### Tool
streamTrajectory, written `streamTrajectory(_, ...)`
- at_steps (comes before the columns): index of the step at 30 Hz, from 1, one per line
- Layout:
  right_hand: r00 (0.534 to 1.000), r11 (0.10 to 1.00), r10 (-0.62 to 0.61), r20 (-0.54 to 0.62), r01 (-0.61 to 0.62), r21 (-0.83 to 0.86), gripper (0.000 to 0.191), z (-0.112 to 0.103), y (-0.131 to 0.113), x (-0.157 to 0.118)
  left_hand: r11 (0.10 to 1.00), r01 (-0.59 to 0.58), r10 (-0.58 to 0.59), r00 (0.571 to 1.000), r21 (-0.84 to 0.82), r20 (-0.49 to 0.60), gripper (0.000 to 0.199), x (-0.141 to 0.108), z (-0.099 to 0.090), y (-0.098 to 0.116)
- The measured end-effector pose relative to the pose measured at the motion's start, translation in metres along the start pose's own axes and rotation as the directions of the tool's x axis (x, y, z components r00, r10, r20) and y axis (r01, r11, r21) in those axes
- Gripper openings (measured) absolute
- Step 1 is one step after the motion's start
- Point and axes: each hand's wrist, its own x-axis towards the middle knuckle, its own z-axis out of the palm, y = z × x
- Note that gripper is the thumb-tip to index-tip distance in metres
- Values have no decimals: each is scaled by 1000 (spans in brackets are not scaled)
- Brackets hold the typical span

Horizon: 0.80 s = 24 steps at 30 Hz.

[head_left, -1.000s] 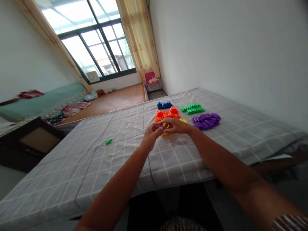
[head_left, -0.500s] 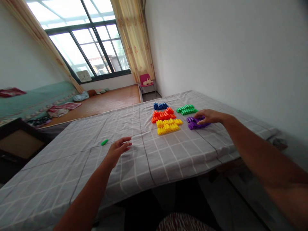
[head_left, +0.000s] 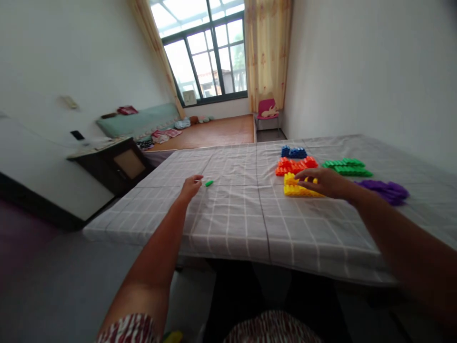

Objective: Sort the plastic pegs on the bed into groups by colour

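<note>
**Left grip (head_left: 190, 188) parted beside a lone green piece (head_left: 209, 183)**

The left fingers are stretched out and stand apart, their tips just beside the piece, which lies on the checked cloth of the counter (head_left: 235, 209), well to the left of the coloured stacks. Its long axis runs aslant: the nearer end sits toward the left fingers, the other points away and to the right. It is bright green, short and slender, and lies flat; it is too small to tell one end from the other.

The left arm reaches forward, nearly straight, out of a patterned sleeve (head_left: 128, 328). The right forearm slants in from the right, palm down, its grip (head_left: 323, 182) bent over the yellow pieces (head_left: 302, 192); whether it holds one cannot be told. Behind these lie orange pieces (head_left: 297, 166), then blue pieces (head_left: 293, 152). Stacked green pieces (head_left: 347, 167) and purple pieces (head_left: 387, 192) lie to the right.
</note>
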Motion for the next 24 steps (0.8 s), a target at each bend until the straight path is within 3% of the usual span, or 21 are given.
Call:
streamTrajectory(3, 994, 992, -110, 11, 109, 67, 27, 36, -20, 29, 967, -58, 39, 996, 247, 82, 38, 8, 16, 1)
streamTrajectory(5, 991, 988, -129, -28, 131, 81, 25, 50, -22, 41, 940, -122, 76, 985, 319, 154, 38, 12, 24, 3)
streamTrajectory(8, 977, 994, -38, -212, 58, 89, 24, 58, -11, 49, 920, -203, 129, 965, 335, 229, 33, 16, 31, 10)
streamTrajectory(10, 924, 990, 95, -371, -48, 133, 25, 56, 3, 45, 920, -228, 159, 960, 318, 229, 31, 19, 36, 18)
streamTrajectory(12, 843, 972, 219, -491, -143, 188, 27, 50, 21, 38, 937, -260, 206, 951, 232, 230, 32, 19, 46, 32)
streamTrajectory(15, 724, 940, 338, -601, -226, 256, 28, 36, 42, 25, 944, -325, 325, 904, -48, 276, 38, 11, 74, 70)
streamTrajectory(17, 690, 916, 387, -611, -213, 341, 29, 28, 47, 20, 908, -332, 401, 864, -254, 303, 41, 0, 98, 106)
streamTrajectory(18, 707, 897, 404, -580, -182, 403, 30, 24, 46, 18, 884, -318, 429, 844, -343, 323, 42, -7, 111, 126)
streamTrajectory(20, 800, 837, 388, -457, -99, 538, 33, 19, 39, 17, 825, -253, 460, 821, -505, 340, 42, -21, 136, 167)
streamTrajectory(22, 906, 759, 300, -298, -37, 650, 40, 17, 29, 17, 751, -152, 489, 782, -642, 387, 47, -33, 158, 204)
streamTrajectory(24, 957, 702, 214, -194, -13, 712, 48, 16, 21, 18, 699, -74, 505, 755, -711, 418, 49, -41, 175, 233)
